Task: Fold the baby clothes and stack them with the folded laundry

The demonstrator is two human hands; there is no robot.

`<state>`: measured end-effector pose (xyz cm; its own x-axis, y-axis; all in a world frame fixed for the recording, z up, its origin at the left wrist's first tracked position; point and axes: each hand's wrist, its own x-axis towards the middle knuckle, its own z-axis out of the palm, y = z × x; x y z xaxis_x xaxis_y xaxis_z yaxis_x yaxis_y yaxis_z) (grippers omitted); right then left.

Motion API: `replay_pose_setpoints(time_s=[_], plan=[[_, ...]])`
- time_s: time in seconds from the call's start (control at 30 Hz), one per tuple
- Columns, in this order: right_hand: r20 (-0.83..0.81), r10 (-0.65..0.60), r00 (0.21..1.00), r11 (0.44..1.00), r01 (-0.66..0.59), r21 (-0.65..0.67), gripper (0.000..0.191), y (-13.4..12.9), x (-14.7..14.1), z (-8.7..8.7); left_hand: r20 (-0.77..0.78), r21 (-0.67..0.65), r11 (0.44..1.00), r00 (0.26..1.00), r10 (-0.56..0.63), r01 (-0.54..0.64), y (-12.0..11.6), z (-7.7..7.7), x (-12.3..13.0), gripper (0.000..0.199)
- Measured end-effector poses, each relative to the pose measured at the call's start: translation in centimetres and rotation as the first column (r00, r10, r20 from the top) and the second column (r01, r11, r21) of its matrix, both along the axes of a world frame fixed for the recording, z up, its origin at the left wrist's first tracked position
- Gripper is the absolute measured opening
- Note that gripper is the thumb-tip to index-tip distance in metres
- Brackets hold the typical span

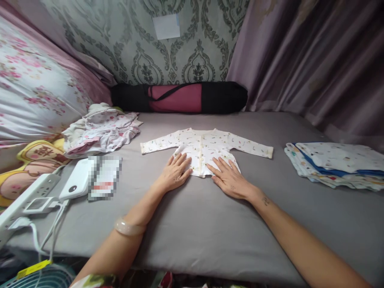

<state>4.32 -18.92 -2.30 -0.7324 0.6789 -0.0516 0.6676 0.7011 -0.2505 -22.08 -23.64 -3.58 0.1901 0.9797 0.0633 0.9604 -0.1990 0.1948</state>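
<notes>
A small white long-sleeved baby shirt (207, 146) with a tiny coloured print lies flat, front side up, on the grey sheet (192, 224). Its sleeves spread out to both sides, and a button placket runs down the middle. My left hand (176, 170) rests flat on the lower left part of the shirt, fingers stretched out. On the lower right part lies my right hand (229, 176), also flat with its fingers apart. Neither hand grasps the cloth. Parts of the hem are hidden under my hands.
Folded clothes (339, 164) are stacked at the right. A loose heap of baby clothes (103, 128) lies at the left, behind a white power bank (78, 178) and a power strip (30, 204) with cables. Along the wall lies a black and maroon long bag (177, 98).
</notes>
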Motion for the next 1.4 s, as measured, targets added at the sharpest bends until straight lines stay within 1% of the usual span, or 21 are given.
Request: replay_pose_setpoints(time_s=[0.07,0.2,0.27,0.3,0.37,0.5,0.57,0.63,0.8,1.0,1.1,1.2,1.3,1.4], plan=[[0.018,0.003,1.0,1.0,-0.003,-0.016,0.055,0.0,0.0,0.7,0.013,0.022,1.0,1.0,0.0,-0.001,0.0,0.0,-0.1,0.056],[0.027,0.017,0.999,0.999,-0.016,-0.044,0.054,0.4,-1.0,2.8,0.033,0.058,0.998,0.999,0.01,-0.012,0.0,-0.3,-0.4,0.055],[-0.009,-0.011,1.0,1.0,0.011,-0.024,0.056,1.2,-2.2,3.4,0.033,0.075,0.997,0.999,0.006,-0.009,0.1,-0.6,-0.5,0.055],[-0.03,-0.043,0.999,0.999,0.043,-0.011,0.058,1.8,-2.8,3.4,0.031,0.082,0.997,1.0,0.003,-0.005,0.0,-0.7,-0.5,0.056],[-0.044,-0.108,0.993,0.994,0.108,0.008,0.065,3.1,-4.2,2.8,0.031,0.094,0.996,1.0,-0.003,0.0,0.0,-0.9,-0.6,0.056],[-0.035,-0.254,0.967,0.966,0.256,0.047,0.074,5.8,-5.8,0.4,0.022,0.097,0.995,1.0,-0.007,0.005,0.0,-1.1,-0.7,0.056],[-0.029,-0.292,0.956,0.955,0.294,0.042,0.076,6.7,-5.9,-0.7,0.013,0.086,0.996,1.0,0.0,-0.001,0.0,-1.1,-0.7,0.056],[-0.031,-0.301,0.953,0.953,0.302,0.031,0.077,7.1,-5.9,-1.4,0.01,0.081,0.997,1.0,0.006,-0.007,0.0,-1.1,-0.7,0.057],[-0.045,-0.307,0.951,0.95,0.309,0.041,0.076,7.1,-5.8,-1.8,0.008,0.085,0.996,1.0,0.006,-0.007,0.0,-1.3,-0.8,0.056],[-0.05,-0.306,0.951,0.951,0.308,0.034,0.071,6.8,-5.7,-1.1,0.016,0.104,0.994,1.0,-0.025,0.023,0.0,-1.3,-0.9,0.055],[-0.049,-0.279,0.959,0.96,0.28,0.021,0.066,6.0,-6.2,-0.5,0.023,0.115,0.993,1.0,-0.021,0.018,0.0,-1.3,-0.9,0.054],[-0.092,-0.228,0.969,0.973,0.229,-0.001,0.067,4.8,-7.2,-0.2,0.019,0.117,0.993,1.0,-0.024,0.021,0.0,-1.4,-0.9,0.054],[-0.113,-0.196,0.974,0.981,0.193,-0.034,0.068,3.8,-8.2,-0.4,0.006,0.119,0.993,1.0,-0.027,0.026,0.1,-1.5,-1.0,0.056],[-0.117,-0.191,0.975,0.982,0.189,-0.03,0.067,3.4,-8.7,-1.0,-0.002,0.118,0.993,1.0,-0.021,0.022,0.1,-1.5,-1.0,0.058]])
